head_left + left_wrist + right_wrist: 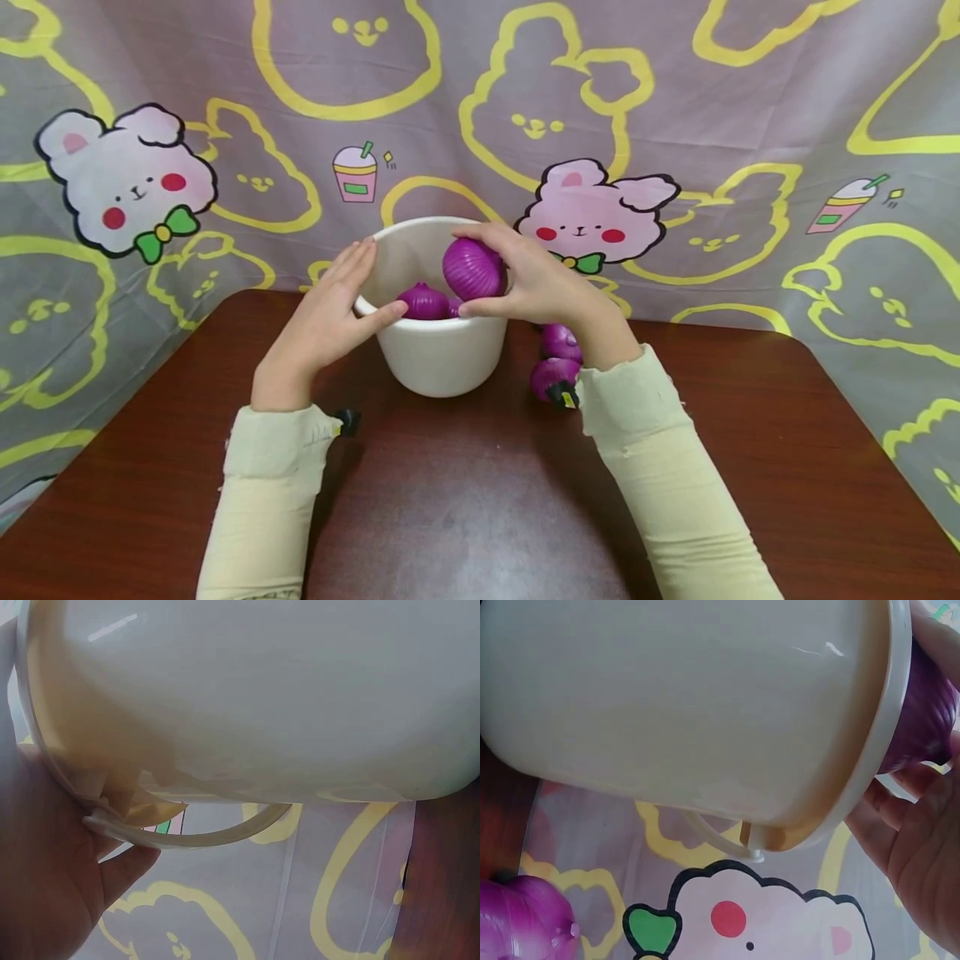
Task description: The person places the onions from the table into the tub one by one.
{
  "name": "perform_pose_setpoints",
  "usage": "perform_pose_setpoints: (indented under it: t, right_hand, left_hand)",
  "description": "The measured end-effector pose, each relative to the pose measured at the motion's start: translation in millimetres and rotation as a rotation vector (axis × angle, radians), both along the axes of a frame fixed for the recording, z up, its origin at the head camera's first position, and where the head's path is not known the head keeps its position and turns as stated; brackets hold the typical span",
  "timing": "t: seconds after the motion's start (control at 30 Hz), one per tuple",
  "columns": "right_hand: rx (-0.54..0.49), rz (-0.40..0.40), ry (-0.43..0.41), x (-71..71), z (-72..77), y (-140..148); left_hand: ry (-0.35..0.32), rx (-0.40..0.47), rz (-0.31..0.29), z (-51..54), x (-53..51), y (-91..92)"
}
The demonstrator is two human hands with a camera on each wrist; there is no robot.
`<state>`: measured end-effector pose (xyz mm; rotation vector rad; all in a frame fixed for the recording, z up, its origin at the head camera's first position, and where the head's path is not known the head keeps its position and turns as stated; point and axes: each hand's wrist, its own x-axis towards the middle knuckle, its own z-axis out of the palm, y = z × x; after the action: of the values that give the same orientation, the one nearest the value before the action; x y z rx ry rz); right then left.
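A white bucket point(441, 358) stands on the table, with purple onions point(424, 302) showing inside it. My right hand point(534, 279) holds another onion point(472, 268) between thumb and fingers at the bucket's right rim. My left hand point(322, 317) rests on the left rim, thumb over the front edge and fingers along the side. In the left wrist view the hand point(52, 855) lies against the rim beside the handle point(217, 838). The right wrist view has the held onion point(924, 712) at the rim, with the hand point(919, 832) around it.
Two purple onions point(561, 340) point(551, 377) lie on the brown table point(465, 500) right of the bucket, near the right forearm. A patterned cloth point(450, 83) hangs behind the table. Small black pieces show at both sleeve cuffs.
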<state>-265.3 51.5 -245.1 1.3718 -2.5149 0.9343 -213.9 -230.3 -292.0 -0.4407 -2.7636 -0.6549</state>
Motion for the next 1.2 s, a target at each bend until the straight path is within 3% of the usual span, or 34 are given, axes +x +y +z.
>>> perform_pose_setpoints:
  t: [0.27, 0.47, 0.67, 0.97, 1.2]
  right_hand:
    - [0.046, -0.055, -0.031, 3.2, 0.2, 8]
    - [0.052, -0.047, -0.009, 7.9, -1.1, 15]
    - [0.117, -0.083, 0.078, 15.7, -1.7, 28]
    - [0.193, -0.067, 0.255, 27.0, -4.8, 43]
    - [0.270, -0.126, 0.317, 28.5, -10.1, 53]
  left_hand:
    - [-0.007, 0.002, 0.002, -0.3, -0.1, 0.2]
    - [-0.011, 0.003, 0.004, -1.2, -0.5, 0.4]
    - [0.001, 0.000, 0.000, -1.0, -1.1, -0.2]
    - [-0.005, -0.002, 0.002, -1.4, -0.6, -0.3]
    - [0.000, 0.001, -0.001, -1.3, -1.0, 0.1]
